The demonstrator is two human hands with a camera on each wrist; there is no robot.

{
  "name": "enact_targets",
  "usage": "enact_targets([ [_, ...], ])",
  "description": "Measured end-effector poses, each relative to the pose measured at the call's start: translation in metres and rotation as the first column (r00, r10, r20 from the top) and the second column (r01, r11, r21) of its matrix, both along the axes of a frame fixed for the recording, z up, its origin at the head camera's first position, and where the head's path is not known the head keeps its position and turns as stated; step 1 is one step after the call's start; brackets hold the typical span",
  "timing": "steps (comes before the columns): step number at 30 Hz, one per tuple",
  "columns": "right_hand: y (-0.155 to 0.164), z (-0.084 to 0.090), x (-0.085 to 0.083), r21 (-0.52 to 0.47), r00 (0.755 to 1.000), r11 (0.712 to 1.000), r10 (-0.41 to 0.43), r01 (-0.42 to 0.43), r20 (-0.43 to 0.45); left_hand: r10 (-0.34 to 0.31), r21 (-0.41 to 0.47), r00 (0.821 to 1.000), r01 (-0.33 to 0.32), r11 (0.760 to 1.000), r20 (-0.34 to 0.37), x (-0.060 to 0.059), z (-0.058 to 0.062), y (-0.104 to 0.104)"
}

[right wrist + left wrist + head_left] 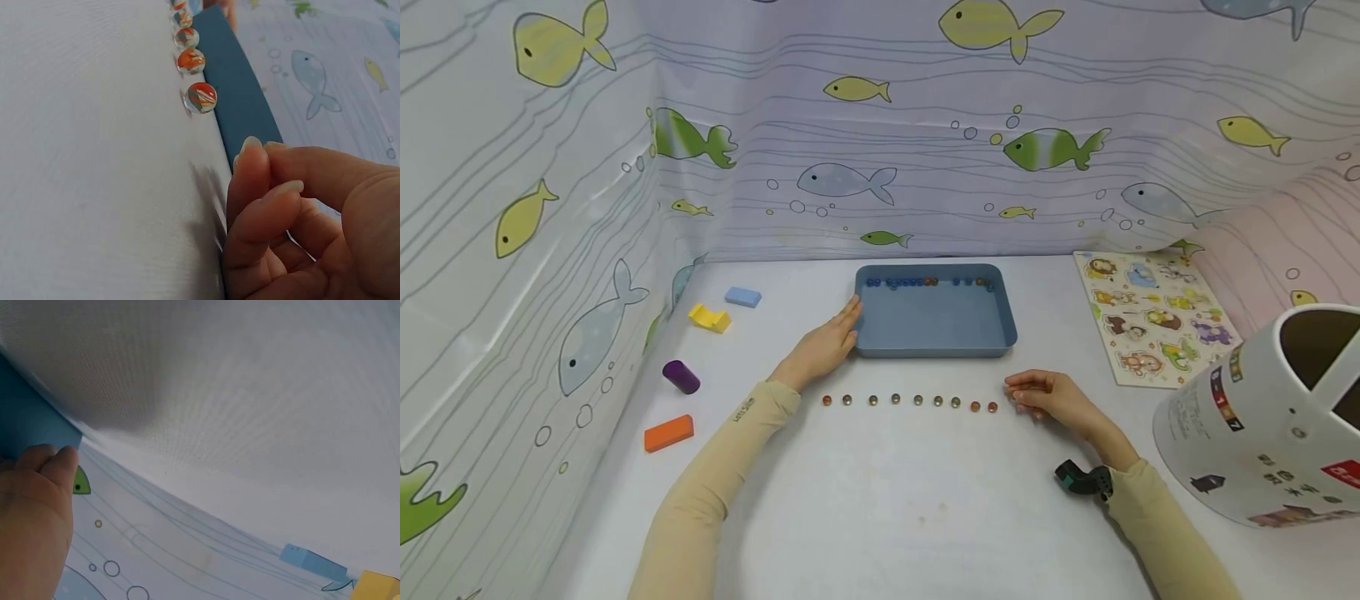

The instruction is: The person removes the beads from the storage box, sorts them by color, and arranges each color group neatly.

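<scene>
My left hand lies with extended fingers against the left wall of a blue-grey tray. In the left wrist view, the left hand's fingertips touch the tray's side. Several marbles, mostly blue with some orange, line the tray's far wall. On the table in front runs a row of clear glass marbles, ending at an orange-streaked one. Just right of that end is my right hand, low over the table, fingers bent and tips close together. I cannot tell whether a marble is between them.
On the left lie a blue block, a yellow notched block, a purple cylinder and an orange block. An animal picture board lies at back right. A large white bucket stands at right. Fish-printed sheeting surrounds the table.
</scene>
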State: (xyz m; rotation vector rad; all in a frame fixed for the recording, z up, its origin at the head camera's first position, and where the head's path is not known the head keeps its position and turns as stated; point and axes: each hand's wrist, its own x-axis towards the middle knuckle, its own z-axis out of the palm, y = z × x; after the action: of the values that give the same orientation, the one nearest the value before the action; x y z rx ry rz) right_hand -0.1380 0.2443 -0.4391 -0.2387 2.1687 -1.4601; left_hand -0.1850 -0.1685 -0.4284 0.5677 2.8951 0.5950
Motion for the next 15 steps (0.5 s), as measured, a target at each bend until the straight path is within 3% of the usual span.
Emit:
enact_targets([
  [8,-0.0006,-0.0066,0.0078,0.088,0.996,0.996,0.021,-0.014,-0.084,-0.002,0.002,1.0,0.002,1.0,0.016,-0.0003,-0.0004,0.0014],
  [15,-0.0016,-0.009,0.0083,0.091,0.992,0.995,0.05,-0.039,-0.114,0.0,-0.004,1.0,0.0,1.0,0.001,-0.0008,-0.001,0.0003],
])
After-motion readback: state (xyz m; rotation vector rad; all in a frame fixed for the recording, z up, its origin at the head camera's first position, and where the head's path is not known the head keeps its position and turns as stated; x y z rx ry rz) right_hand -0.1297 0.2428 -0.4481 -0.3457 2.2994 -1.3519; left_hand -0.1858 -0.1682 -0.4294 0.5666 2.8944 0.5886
